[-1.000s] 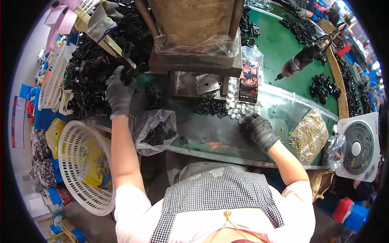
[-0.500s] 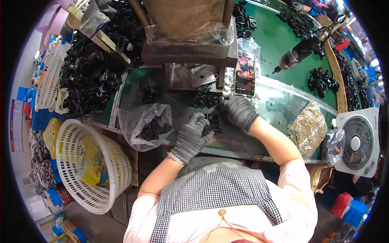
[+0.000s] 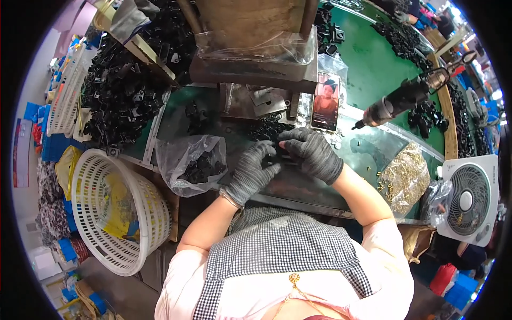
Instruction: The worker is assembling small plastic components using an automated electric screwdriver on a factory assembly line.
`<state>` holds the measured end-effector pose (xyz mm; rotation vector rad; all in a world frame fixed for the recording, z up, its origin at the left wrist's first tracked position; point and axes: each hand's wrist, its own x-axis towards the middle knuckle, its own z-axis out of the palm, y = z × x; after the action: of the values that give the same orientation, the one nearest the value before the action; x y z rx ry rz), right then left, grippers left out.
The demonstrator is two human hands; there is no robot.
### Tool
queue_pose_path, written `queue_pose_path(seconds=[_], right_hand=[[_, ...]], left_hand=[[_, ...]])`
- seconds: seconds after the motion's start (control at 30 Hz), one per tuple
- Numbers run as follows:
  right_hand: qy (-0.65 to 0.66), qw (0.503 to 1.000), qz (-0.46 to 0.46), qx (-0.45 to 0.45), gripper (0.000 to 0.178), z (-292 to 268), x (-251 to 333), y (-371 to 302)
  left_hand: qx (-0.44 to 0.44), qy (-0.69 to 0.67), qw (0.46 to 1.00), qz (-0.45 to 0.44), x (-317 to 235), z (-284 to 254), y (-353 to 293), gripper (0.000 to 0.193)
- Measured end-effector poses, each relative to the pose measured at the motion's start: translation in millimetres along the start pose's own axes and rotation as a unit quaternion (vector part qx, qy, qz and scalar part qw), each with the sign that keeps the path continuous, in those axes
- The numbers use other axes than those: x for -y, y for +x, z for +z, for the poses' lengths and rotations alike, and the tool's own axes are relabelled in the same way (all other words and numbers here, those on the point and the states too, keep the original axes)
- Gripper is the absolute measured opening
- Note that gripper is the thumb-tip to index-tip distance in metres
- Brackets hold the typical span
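Note:
In a grey knit glove, my left hand (image 3: pixel 250 172) is curled round a small black part (image 3: pixel 272 159) low over the bench; most of the part is hidden by the fingers. My right hand (image 3: pixel 316 156), gloved alike with a bare fingertip showing, bends its fingers in beside the same part. What that hand pinches is too small to tell. Just beyond both hands lies a heap of black ring-like pieces (image 3: pixel 265 128). Left of my left hand, a clear plastic bag (image 3: pixel 212 154) holds more dark parts.
A metal press (image 3: pixel 250 69) stands ahead, with a phone (image 3: pixel 325 101) beside it. A power screwdriver (image 3: pixel 392 108) hangs at right, above a bag of brass screws (image 3: pixel 408 178) and near a fan (image 3: pixel 466 201). Black parts (image 3: pixel 120 101) pile up left, above a white basket (image 3: pixel 146 213).
My right hand has moved left and closer to my left hand, and the black part is more covered now. The hanging screwdriver has swung slightly, and the phone's picture differs.

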<state>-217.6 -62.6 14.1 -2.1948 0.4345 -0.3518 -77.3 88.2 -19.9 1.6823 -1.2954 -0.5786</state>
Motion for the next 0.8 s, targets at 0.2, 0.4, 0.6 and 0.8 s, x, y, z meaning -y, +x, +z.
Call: queue_pose_path(seconds=[0.2,0.4,0.6,0.8], right_hand=[[-0.225,0.946,-0.22,-0.08,0.058,-12,18,21],[-0.291,0.929,-0.197,-0.118,0.059,4,31,33],[-0.208,0.96,-0.17,0.074,0.051,27,31,14],[-0.237,0.939,-0.107,0.226,0.039,46,41,-1]], left_hand=[[-0.085,0.02,0.996,-0.009,-16,-28,42,0.035],[-0.134,0.044,0.99,-0.031,-2,-36,98,0.038],[-0.162,0.123,0.979,-0.011,11,-37,114,0.044],[-0.178,0.111,0.978,0.006,8,-35,114,0.028]])
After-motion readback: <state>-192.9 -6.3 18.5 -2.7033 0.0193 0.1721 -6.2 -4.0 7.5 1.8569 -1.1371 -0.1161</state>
